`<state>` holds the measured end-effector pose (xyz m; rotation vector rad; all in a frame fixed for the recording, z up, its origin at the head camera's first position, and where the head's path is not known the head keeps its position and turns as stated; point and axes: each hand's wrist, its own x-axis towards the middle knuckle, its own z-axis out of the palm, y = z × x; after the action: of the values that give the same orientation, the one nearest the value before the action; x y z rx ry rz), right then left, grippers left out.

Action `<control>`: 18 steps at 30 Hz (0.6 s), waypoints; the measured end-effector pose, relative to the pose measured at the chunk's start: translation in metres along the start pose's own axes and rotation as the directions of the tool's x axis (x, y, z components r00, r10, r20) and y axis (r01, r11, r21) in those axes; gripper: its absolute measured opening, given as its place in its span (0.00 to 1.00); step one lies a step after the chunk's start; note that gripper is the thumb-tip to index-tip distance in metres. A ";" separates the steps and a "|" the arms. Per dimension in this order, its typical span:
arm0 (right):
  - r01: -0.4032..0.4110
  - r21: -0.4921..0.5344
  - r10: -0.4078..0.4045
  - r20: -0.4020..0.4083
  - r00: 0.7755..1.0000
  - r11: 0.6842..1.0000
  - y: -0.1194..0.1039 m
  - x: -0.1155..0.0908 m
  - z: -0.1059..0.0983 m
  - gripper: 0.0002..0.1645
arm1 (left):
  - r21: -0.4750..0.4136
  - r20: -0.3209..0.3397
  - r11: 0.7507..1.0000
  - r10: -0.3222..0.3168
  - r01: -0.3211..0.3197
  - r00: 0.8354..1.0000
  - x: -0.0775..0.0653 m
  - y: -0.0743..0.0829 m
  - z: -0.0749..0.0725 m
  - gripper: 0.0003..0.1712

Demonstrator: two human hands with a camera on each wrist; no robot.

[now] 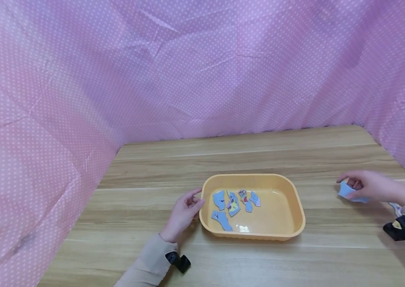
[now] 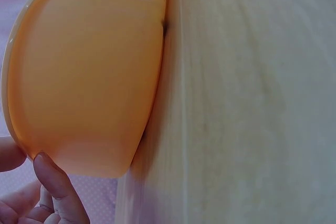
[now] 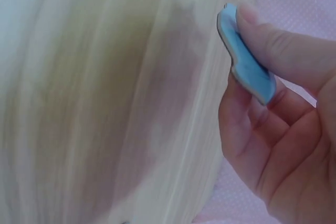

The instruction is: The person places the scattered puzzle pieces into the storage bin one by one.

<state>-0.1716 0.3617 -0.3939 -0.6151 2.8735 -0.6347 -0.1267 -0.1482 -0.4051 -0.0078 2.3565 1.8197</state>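
Observation:
A yellow-orange plastic tray (image 1: 277, 215) stands on the table with several flat puzzle pieces (image 1: 219, 200) in its left half, blue with printed patches. At the tray's left end, my left hand (image 1: 185, 211) pinches the rim between thumb and fingers; the left wrist view shows the thumb (image 2: 55, 182) against the outer wall. Well to the right of the tray, my right hand (image 1: 372, 186) holds a light blue puzzle piece (image 3: 247, 59) between thumb and fingers, just above the table. Part of one more puzzle piece (image 1: 396, 208) shows beside the right wrist, partly hidden.
The wooden table (image 1: 173, 167) carries the tray and extends around it. A pink dotted cloth (image 1: 202, 79) hangs along the back and both sides of the table. Each wrist wears a small black camera (image 1: 178, 262).

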 end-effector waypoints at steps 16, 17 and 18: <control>0.104 0.150 -0.093 -0.084 0.992 0.983 -0.059 0.013 -0.004 0.24 | 0.008 -0.007 1.000 0.000 0.000 1.000 0.001 -0.001 0.000 0.25; 0.115 0.161 -0.101 -0.090 0.991 0.980 -0.063 0.015 -0.004 0.24 | 0.007 -0.006 1.000 -0.003 0.003 1.000 0.002 -0.001 0.000 0.25; 0.113 0.170 -0.097 -0.099 0.990 0.979 -0.068 0.016 -0.004 0.24 | 0.010 -0.006 1.000 -0.005 0.005 1.000 0.002 -0.001 0.000 0.25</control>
<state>-0.1623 0.3003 -0.3614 -0.7327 2.8388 -0.9425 -0.1281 -0.1485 -0.4066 -0.0187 2.3675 1.8080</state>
